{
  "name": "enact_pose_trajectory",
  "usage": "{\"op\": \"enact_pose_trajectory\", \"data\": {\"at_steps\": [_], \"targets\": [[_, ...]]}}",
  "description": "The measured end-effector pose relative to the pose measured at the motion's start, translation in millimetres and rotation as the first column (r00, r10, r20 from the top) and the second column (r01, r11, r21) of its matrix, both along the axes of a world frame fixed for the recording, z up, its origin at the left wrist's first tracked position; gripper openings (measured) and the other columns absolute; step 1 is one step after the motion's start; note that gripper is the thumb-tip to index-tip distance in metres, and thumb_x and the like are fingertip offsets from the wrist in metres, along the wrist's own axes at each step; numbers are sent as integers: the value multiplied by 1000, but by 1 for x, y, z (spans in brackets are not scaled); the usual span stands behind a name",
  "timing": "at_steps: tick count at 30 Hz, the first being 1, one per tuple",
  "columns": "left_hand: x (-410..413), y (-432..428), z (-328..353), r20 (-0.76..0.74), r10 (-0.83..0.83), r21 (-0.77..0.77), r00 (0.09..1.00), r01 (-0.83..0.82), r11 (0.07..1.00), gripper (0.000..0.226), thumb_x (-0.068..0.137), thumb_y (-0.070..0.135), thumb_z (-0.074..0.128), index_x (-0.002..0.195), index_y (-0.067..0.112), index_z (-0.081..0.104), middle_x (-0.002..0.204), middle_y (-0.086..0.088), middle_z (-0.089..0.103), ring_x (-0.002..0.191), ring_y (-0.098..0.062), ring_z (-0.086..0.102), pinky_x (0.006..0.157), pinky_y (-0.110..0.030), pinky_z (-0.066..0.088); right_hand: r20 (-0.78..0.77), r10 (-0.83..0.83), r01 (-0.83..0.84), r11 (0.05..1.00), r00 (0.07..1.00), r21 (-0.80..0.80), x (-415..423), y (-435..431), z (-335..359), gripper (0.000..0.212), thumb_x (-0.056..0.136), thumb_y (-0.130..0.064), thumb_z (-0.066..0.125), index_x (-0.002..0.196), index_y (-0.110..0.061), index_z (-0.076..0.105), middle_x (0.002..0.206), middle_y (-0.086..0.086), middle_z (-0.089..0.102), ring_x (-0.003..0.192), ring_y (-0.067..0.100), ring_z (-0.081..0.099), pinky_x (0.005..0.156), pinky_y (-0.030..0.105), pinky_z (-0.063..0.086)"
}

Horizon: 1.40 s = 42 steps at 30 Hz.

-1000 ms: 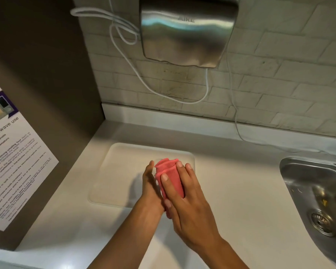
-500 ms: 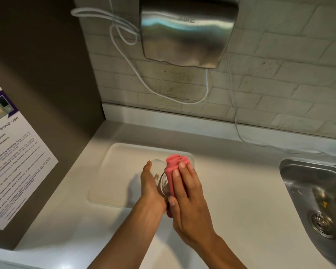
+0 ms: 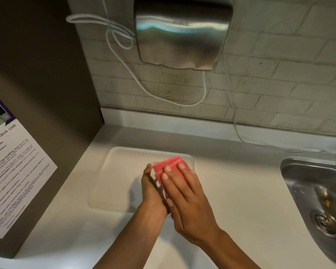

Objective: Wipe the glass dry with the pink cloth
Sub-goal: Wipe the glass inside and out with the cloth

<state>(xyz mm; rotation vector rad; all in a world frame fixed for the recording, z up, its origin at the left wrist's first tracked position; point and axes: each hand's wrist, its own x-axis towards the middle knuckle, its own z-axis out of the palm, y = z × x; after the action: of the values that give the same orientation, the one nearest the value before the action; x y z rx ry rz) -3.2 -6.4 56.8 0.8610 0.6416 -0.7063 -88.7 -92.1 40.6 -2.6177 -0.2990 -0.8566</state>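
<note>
a pale surface point(image 3: 241, 191) runs under a whitish brick wall, with a steel hand dryer point(image 3: 182, 33) mounted above and white cords point(image 3: 124, 74) looping down from it. a steel sink point(image 3: 318, 191) sits at the right edge, and a printed notice about microwave use point(image 3: 14, 162) hangs on the dark panel at the left. a shallow white tray point(image 3: 114, 181) lies on the surface in front of the wall. over the tray's right part, both hands meet around the glass point(image 3: 164, 193), of which only a sliver of clear rim shows between them. the left hand point(image 3: 150, 193) has its grip curled around the glass from the left side, thumb pointing up. the right hand point(image 3: 184, 199) presses the folded pink cloth point(image 3: 168, 166) flat against the glass, fingers point(image 3: 180, 167) spread over the cloth rather than closed round it. the cloth's upper edge sticks out beyond the fingertips, toward the wall.
</note>
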Motion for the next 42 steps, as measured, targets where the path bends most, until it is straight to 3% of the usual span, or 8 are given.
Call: {"op": "enact_pose_trajectory", "data": {"at_steps": [3, 7, 12, 17, 23, 28, 36, 42], "targets": [[-5, 2, -3, 20, -9, 67, 1000, 8, 998, 52, 108, 58, 37, 118, 17, 67, 80, 0, 84, 64, -14, 79, 55, -28, 61, -108, 28, -27, 1000, 994, 9, 6, -5, 9, 50, 111, -36, 27, 157, -21, 41, 160, 2, 50, 153, 19, 37, 128, 38, 26], [-5, 3, 8, -86, -41, -25, 995, 39, 999, 72, 93, 70, 59, 145, 20, 59, 134, -18, 74, 97, -40, 74, 70, -48, 58, -303, 39, 121, 862, 952, 493, 9, 0, 17, 47, 108, -51, 24, 149, -43, 45, 154, -18, 51, 144, 4, 45, 122, 32, 38], [6, 4, 10, -71, 62, -21, 996, -64, 998, 74, 95, 68, 56, 147, 16, 58, 126, -18, 75, 91, -37, 74, 68, -44, 54, -248, -1, 104, 910, 969, 401, 0, 14, 7, 61, 109, -55, 15, 162, -27, 28, 171, -9, 25, 158, 2, 15, 129, 28, 16], [-6, 4, 5, -44, 46, -65, 998, -49, 997, 67, 97, 65, 53, 144, 19, 66, 100, -11, 84, 71, -30, 83, 65, -38, 57, -130, 39, -33, 998, 991, 51, 5, -3, 11, 49, 111, -34, 27, 155, -20, 42, 160, 2, 50, 152, 21, 38, 128, 36, 26], [-5, 3, 10, -42, 41, -85, 998, -44, 995, 71, 93, 69, 59, 145, 20, 59, 116, -18, 80, 91, -39, 75, 72, -45, 58, -263, 38, 115, 831, 964, 544, 2, 7, 19, 58, 105, -62, 18, 151, -39, 46, 153, -29, 47, 146, 1, 42, 120, 27, 36], [-3, 5, 9, -53, 82, -73, 995, -86, 994, 72, 99, 67, 50, 148, 16, 58, 131, -19, 75, 93, -36, 73, 68, -42, 53, -135, -55, 69, 992, 989, 106, -2, 13, 5, 52, 112, -40, 19, 159, -21, 32, 164, 0, 40, 156, 18, 26, 125, 40, 25], [-5, 12, -2, 56, 32, -211, 998, -19, 977, 72, 93, 71, 57, 143, 19, 64, 125, -19, 78, 100, -40, 76, 66, -47, 66, -331, 132, 112, 773, 934, 625, -5, 4, 23, 45, 111, -37, 25, 148, -48, 48, 151, -34, 46, 145, -2, 42, 119, 17, 35], [3, 17, -2, 327, -66, -208, 943, 140, 968, 72, 93, 71, 51, 136, 14, 66, 143, -28, 68, 136, -46, 62, 118, -64, 42, -389, 330, 140, 581, 860, 802, -2, 5, 40, 49, 107, -55, 25, 156, -61, 23, 164, -33, 31, 143, -14, 39, 120, 26, 36]]}}
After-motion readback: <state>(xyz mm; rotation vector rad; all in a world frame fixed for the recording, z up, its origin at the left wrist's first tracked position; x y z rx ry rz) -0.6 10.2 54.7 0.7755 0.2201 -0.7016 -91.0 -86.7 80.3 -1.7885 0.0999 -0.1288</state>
